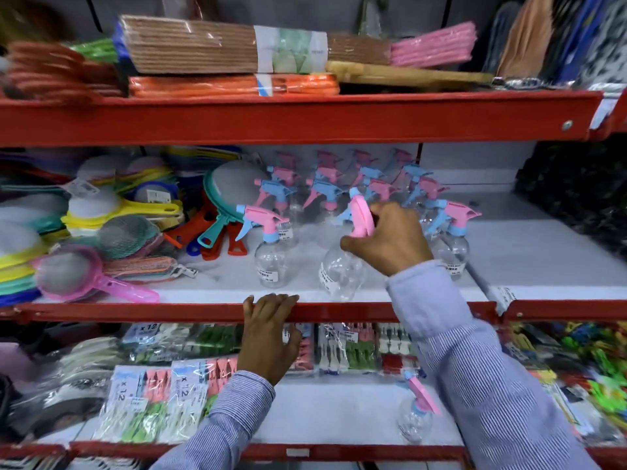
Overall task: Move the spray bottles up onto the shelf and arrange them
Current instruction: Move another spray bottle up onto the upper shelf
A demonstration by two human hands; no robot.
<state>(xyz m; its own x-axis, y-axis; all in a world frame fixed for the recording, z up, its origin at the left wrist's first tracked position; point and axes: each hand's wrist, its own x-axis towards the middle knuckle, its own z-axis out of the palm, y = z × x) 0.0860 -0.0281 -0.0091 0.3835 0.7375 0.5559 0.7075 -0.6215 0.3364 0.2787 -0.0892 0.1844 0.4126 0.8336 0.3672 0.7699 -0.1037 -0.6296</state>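
My right hand point(390, 237) grips the pink trigger head of a clear spray bottle point(341, 271), which stands slightly tilted near the front of the middle shelf point(217, 312). To its left stands another clear spray bottle point(271, 257) with a pink and blue head. A third point(453, 245) stands to the right, partly behind my wrist. Several more pink and blue spray bottles point(336, 184) are lined up behind them. One spray bottle point(415, 413) remains on the lower shelf beside my right sleeve. My left hand point(268, 334) rests with fingers hooked over the middle shelf's red front edge.
Strainers and sieves point(112, 232) in many colours crowd the left of the middle shelf. The white shelf surface point(529, 245) runs on to the right of the bottles. Clothes peg packs point(152, 401) fill the lower shelf. The upper shelf point(305, 117) overhangs with stacked cloths.
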